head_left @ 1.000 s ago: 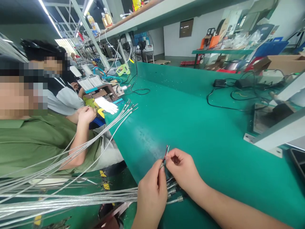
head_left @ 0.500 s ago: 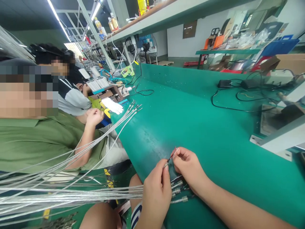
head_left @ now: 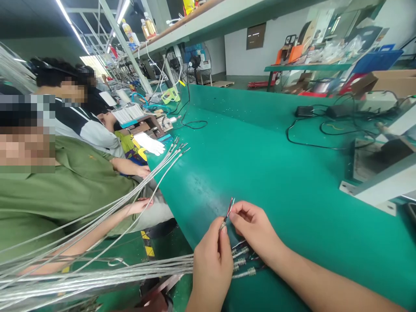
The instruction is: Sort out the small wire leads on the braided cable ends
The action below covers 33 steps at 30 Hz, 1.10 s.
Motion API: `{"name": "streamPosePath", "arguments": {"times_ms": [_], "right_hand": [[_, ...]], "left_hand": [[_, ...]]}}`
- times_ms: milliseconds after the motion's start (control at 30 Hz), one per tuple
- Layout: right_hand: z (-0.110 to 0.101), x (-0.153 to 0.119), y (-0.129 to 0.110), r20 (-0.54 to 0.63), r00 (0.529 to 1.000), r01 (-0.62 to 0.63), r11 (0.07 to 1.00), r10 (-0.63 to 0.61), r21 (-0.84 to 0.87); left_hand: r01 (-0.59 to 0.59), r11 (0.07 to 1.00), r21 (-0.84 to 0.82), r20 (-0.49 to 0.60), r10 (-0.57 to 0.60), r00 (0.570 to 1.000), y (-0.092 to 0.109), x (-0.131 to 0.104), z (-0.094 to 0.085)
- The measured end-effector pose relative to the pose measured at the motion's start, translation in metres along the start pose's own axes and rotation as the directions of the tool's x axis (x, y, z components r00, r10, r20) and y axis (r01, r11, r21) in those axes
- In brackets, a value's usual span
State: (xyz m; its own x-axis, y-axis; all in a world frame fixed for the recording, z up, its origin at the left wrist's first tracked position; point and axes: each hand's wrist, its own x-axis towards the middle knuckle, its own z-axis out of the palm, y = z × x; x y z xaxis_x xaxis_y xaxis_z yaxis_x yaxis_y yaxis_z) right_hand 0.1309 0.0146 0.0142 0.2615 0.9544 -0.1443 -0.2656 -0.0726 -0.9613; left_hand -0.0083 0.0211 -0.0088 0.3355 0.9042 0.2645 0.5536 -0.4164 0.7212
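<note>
My left hand [head_left: 212,262] is closed on the end of a braided cable, its thumb and finger pinching just below the stripped tip. Thin inner wires [head_left: 229,209], red, white and dark, stick up out of that tip and stand slightly apart. With thumb and forefinger together, my right hand [head_left: 255,225] pinches at the pale wire beside the red one. Under my hands, several silvery cable ends [head_left: 241,261] with dark wire tails lie on the green table mat [head_left: 276,182]. The long grey cables [head_left: 146,269] run off to the left behind my left hand.
A second bunch of cables [head_left: 159,167] reaches over the table's left edge, close to a seated co-worker in a green shirt [head_left: 87,173]. White gloves [head_left: 149,144] lie farther back. Black cords [head_left: 312,145] and a white metal post [head_left: 383,186] stand at the right.
The wires at the cable tip have come apart, with a pale one now distinct from the red. The co-worker's raised hand has dropped towards the lap, and the view has shifted slightly.
</note>
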Motion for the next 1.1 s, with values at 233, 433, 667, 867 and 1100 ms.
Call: {"name": "streamPosePath", "arguments": {"times_ms": [233,433,667,867,1100], "right_hand": [[0.0,0.0,0.002,-0.027,0.998,0.062,0.996,-0.064,-0.058],[0.0,-0.001,0.006,-0.06,0.997,0.053,0.997,-0.056,-0.059],[0.0,0.0,0.005,-0.005,1.0,0.028,0.999,-0.029,-0.024],[-0.001,0.0,0.004,-0.003,0.997,0.081,0.995,-0.081,-0.062],[-0.001,-0.002,0.006,0.032,0.995,0.092,0.991,-0.089,-0.096]], "left_hand": [[-0.037,0.998,0.047,-0.009,0.038,0.999,-0.001,0.0,0.002],[-0.078,0.994,0.072,-0.017,0.079,0.997,0.003,0.001,0.0],[-0.05,0.997,0.054,0.01,0.05,0.999,0.001,-0.002,0.0],[0.009,0.997,-0.083,0.069,-0.004,0.998,0.003,0.006,-0.007],[0.041,0.995,-0.088,0.123,-0.03,0.992,0.012,0.025,-0.012]]}}
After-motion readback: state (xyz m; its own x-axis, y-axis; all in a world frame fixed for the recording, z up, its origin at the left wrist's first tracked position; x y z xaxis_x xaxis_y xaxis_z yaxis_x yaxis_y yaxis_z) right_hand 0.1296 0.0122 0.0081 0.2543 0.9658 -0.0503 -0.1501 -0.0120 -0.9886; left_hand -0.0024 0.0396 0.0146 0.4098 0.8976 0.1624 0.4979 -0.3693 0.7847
